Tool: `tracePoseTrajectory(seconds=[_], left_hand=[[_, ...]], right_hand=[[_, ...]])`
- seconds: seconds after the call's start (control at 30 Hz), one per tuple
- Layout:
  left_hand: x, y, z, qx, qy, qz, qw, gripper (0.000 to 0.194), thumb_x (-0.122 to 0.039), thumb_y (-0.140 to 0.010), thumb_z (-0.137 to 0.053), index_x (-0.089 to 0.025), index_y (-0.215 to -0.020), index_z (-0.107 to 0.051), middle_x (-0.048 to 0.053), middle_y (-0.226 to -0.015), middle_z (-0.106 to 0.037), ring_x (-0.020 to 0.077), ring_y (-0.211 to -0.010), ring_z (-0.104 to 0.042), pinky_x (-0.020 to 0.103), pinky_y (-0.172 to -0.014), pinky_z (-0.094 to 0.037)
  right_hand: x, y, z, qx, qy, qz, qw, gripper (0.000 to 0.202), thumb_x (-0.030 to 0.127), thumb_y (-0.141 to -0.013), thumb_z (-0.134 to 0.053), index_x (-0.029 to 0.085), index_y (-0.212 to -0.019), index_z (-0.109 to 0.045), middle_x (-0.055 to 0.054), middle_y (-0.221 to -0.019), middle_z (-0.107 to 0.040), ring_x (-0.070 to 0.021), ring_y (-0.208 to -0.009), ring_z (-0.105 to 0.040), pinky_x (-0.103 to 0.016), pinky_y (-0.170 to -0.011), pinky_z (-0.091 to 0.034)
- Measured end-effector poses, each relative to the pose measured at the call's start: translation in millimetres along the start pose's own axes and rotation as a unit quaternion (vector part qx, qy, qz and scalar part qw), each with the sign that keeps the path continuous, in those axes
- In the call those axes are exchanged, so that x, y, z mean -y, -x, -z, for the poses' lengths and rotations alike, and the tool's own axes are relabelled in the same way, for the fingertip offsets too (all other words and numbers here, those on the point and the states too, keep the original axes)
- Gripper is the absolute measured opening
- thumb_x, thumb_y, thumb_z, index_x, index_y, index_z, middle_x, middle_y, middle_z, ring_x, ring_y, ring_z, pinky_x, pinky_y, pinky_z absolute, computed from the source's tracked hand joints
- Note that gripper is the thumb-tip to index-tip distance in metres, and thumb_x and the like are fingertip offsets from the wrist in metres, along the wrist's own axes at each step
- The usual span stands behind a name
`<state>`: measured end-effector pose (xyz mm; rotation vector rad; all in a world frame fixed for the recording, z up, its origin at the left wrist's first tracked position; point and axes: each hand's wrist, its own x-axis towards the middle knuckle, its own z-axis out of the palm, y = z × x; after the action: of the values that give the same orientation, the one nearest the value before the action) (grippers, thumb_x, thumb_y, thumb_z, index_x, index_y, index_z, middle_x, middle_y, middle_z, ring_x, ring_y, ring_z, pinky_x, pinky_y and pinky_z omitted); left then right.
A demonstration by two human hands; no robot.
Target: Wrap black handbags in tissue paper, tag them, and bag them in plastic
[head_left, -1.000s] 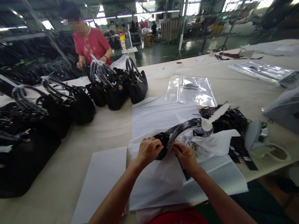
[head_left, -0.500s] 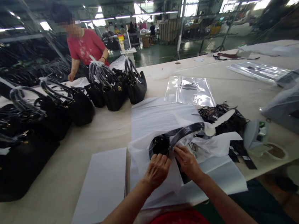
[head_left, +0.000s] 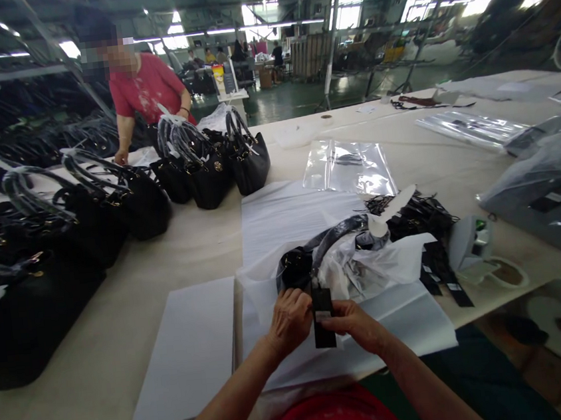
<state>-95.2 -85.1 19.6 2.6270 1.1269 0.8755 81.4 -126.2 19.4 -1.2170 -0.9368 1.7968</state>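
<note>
A black handbag (head_left: pixel 294 269) lies on white tissue paper (head_left: pixel 398 328), partly covered by the sheet. Its plastic-wrapped handle (head_left: pixel 335 231) arches to the right, where a white strip (head_left: pixel 400 203) sticks out. My right hand (head_left: pixel 355 322) pinches a black hang tag (head_left: pixel 325 332) with a small pale label, held upright in front of the bag. My left hand (head_left: pixel 289 319) is closed at the bag's near edge, just left of the tag; what its fingers grip is hidden.
Several black handbags (head_left: pixel 142 201) stand along the left. White boards (head_left: pixel 185 353) are stacked beside the tissue. Black tags (head_left: pixel 424 218), a tape dispenser (head_left: pixel 469 243) and clear plastic bags (head_left: pixel 351 166) lie right and behind. A co-worker in a red shirt (head_left: pixel 147 90) stands across the table.
The black hang tag now hangs in full view between my hands, its label facing me. My right hand has shifted down and holds its edge. The handle and white strip have tilted slightly.
</note>
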Motion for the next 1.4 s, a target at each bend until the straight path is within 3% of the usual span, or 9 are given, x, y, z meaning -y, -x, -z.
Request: tracePoseTrajectory(seconds=[0.1, 0.33, 0.57, 0.7, 0.87, 1.0, 1.1, 1.27, 1.4], left_hand=[[-1.8, -0.9, 1.2, 0.0, 0.037, 0.019, 0.999, 0.014, -0.018, -0.083, -0.047, -0.019, -0.07, -0.049, 0.003, -0.069, -0.055, 0.018, -0.067, -0.049, 0.031, -0.063, -0.036], [-7.0, -1.2, 14.0, 0.026, 0.17, 0.057, 0.983, 0.009, -0.016, -0.076, -0.052, -0.019, -0.07, -0.046, 0.001, -0.071, -0.055, 0.0134, -0.068, -0.052, 0.025, -0.065, -0.042], [-19.0, 7.1, 20.9, 0.085, 0.372, 0.206, 0.901, 0.005, -0.02, -0.069, -0.058, -0.017, -0.073, -0.056, 0.003, -0.088, -0.058, 0.0121, -0.07, -0.052, 0.024, -0.062, -0.043], [-28.4, 9.7, 13.8, 0.082, 0.445, 0.244, 0.858, 0.031, -0.021, -0.068, -0.06, -0.018, -0.099, -0.062, 0.006, -0.103, -0.056, 0.0115, -0.07, -0.056, 0.023, -0.059, -0.047], [-30.8, 7.1, 16.8, 0.081, 0.386, 0.225, 0.891, 0.037, -0.019, -0.07, -0.06, -0.019, -0.106, -0.064, 0.006, -0.099, -0.059, 0.013, -0.073, -0.055, 0.024, -0.062, -0.049], [-25.9, 0.9, 25.5, 0.077, 0.347, 0.209, 0.911, 0.032, -0.023, -0.074, -0.062, -0.019, -0.105, -0.066, 0.007, -0.096, -0.062, 0.0163, -0.079, -0.056, 0.027, -0.068, -0.05], [-18.4, -4.1, 27.3, 0.059, 0.335, 0.187, 0.922, 0.03, -0.025, -0.074, -0.063, -0.017, -0.103, -0.068, 0.01, -0.101, -0.063, 0.0183, -0.084, -0.058, 0.031, -0.076, -0.051], [-3.1, -9.0, 25.9, 0.07, 0.286, 0.148, 0.944, 0.022, -0.027, -0.078, -0.061, -0.019, -0.097, -0.07, 0.01, -0.103, -0.066, 0.021, -0.094, -0.06, 0.035, -0.086, -0.05], [3.8, -6.3, 27.9, 0.06, 0.224, 0.127, 0.964, 0.023, -0.025, -0.08, -0.059, -0.018, -0.099, -0.069, 0.011, -0.103, -0.067, 0.0219, -0.1, -0.06, 0.035, -0.089, -0.05]], right_hand=[[2.5, 4.2, 6.6, 0.012, -0.041, -0.024, 0.999, 0.026, 0.029, -0.055, -0.079, 0.015, -0.074, -0.069, 0.006, -0.054, -0.05, -0.0034, -0.047, -0.027, -0.019, -0.045, -0.017], [5.3, -9.3, -0.1, -0.157, -0.169, 0.078, 0.97, 0.025, 0.029, -0.049, -0.082, 0.017, -0.065, -0.067, 0.005, -0.057, -0.053, -0.0028, -0.043, -0.03, -0.02, -0.041, -0.019], [5.8, -23.4, -23.3, -0.208, -0.21, 0.138, 0.945, 0.025, 0.03, -0.048, -0.081, 0.02, -0.062, -0.063, 0.004, -0.059, -0.056, -0.0068, -0.047, -0.038, -0.022, -0.042, -0.031], [5.3, -30.2, -30.4, -0.198, -0.253, 0.137, 0.937, 0.029, 0.034, -0.049, -0.08, 0.022, -0.066, -0.061, 0.006, -0.058, -0.053, -0.0064, -0.044, -0.037, -0.023, -0.044, -0.037], [1.0, -34.6, -31.9, -0.164, -0.238, 0.135, 0.948, 0.034, 0.04, -0.053, -0.08, 0.021, -0.069, -0.057, 0.007, -0.054, -0.048, -0.0054, -0.042, -0.033, -0.021, -0.042, -0.032], [-9.2, -27.6, -32.2, -0.117, -0.144, 0.153, 0.971, 0.038, 0.057, -0.077, -0.058, 0.019, -0.075, -0.055, 0.004, -0.058, -0.05, -0.0089, -0.048, -0.042, -0.023, -0.046, -0.035], [-13.7, -20.8, -29.9, -0.108, -0.038, 0.215, 0.97, 0.036, 0.055, -0.085, -0.047, 0.02, -0.082, -0.056, 0.002, -0.068, -0.054, -0.0119, -0.061, -0.05, -0.026, -0.061, -0.042], [-10.3, -22.9, -26.9, -0.104, 0.0, 0.265, 0.959, 0.036, 0.05, -0.076, -0.061, 0.024, -0.099, -0.049, 0.001, -0.08, -0.058, -0.0132, -0.067, -0.053, -0.027, -0.066, -0.044], [-12.5, -28.2, -28.1, -0.185, 0.003, 0.275, 0.943, 0.041, 0.04, -0.064, -0.073, 0.024, -0.089, -0.044, 0.006, -0.066, -0.05, -0.012, -0.058, -0.048, -0.026, -0.057, -0.042]])
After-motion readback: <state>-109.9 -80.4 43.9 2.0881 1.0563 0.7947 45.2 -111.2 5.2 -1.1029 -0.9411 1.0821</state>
